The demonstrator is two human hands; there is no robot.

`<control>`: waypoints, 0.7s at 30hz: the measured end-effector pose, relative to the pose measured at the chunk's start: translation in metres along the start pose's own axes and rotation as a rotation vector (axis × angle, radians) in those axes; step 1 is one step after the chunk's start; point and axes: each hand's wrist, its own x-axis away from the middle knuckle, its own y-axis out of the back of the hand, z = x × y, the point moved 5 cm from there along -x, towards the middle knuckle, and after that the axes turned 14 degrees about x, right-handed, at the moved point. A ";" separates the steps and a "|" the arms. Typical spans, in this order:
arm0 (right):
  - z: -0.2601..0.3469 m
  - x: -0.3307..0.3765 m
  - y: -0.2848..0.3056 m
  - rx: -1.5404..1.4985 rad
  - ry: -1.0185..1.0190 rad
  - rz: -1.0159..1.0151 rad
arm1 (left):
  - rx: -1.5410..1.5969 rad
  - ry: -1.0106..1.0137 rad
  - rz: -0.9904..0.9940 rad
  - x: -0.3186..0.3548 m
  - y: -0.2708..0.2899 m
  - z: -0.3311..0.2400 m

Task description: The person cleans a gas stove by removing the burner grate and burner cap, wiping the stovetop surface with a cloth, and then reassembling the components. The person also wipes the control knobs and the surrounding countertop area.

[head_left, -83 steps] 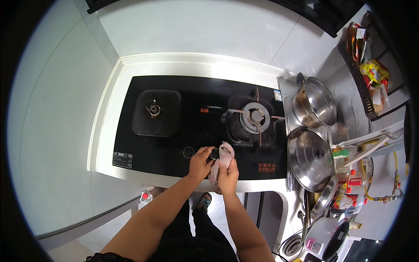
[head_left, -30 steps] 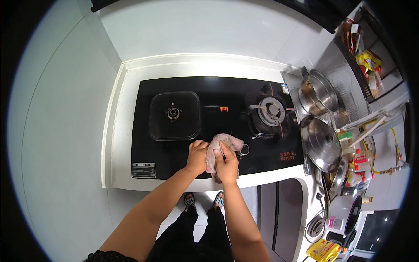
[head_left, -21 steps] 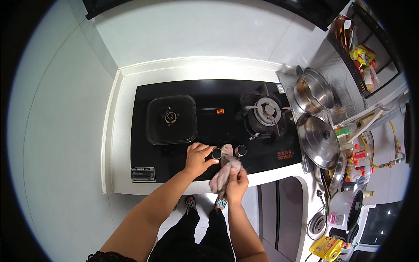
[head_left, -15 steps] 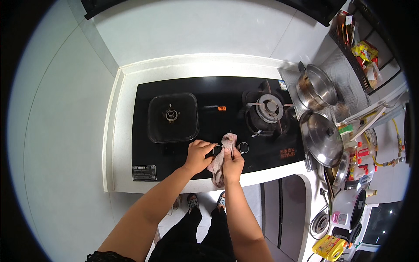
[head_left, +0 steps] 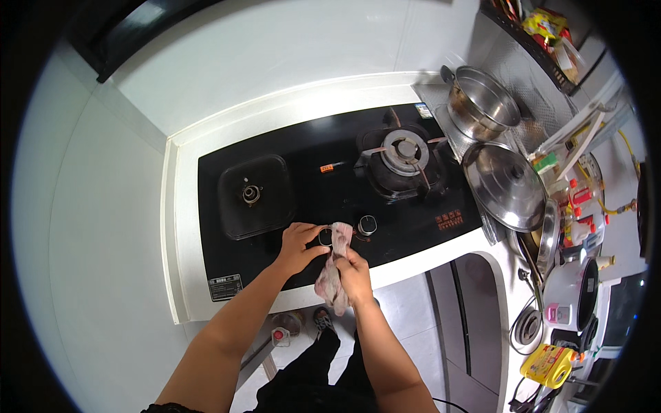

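On the black gas hob point(head_left: 310, 199), my left hand point(head_left: 300, 248) has its thumb and fingers around the left control knob point(head_left: 325, 237). My right hand point(head_left: 353, 277) grips a pale, stained cloth point(head_left: 333, 288) in a bunch. The cloth's upper end lies against the right side of that knob, and its lower part hangs over the hob's front edge. Just to the right stands the other control knob point(head_left: 367, 225), untouched. The left burner point(head_left: 252, 194) shows only its bare centre in a square recess. A grey burner with pan supports point(head_left: 405, 153) is at the right.
Along the right stand a steel pot point(head_left: 482, 103), a large steel lid point(head_left: 506, 186) and several bottles point(head_left: 582, 206). Nearer are a white rice cooker point(head_left: 570, 292) and a yellow jug point(head_left: 549, 365). A white wall point(head_left: 275, 55) rises behind the hob.
The view has turned and shifted. My right hand has drawn back toward the front edge with the cloth, away from the right knob. My left hand stays at the left knob.
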 end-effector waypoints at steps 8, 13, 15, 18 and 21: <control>0.003 -0.020 0.000 0.085 -0.120 0.081 | 0.072 0.036 0.038 0.000 0.002 0.003; -0.012 0.006 -0.001 0.003 -0.154 0.019 | 0.065 0.029 0.037 -0.007 0.007 -0.014; -0.014 -0.016 0.003 0.087 -0.146 -0.068 | 0.074 0.007 0.036 -0.005 0.005 -0.011; 0.005 -0.041 0.001 0.186 0.014 -0.055 | 0.064 -0.013 -0.007 -0.005 0.003 0.000; 0.017 -0.012 0.005 0.368 0.150 -0.003 | 0.043 -0.014 -0.021 0.001 0.003 -0.002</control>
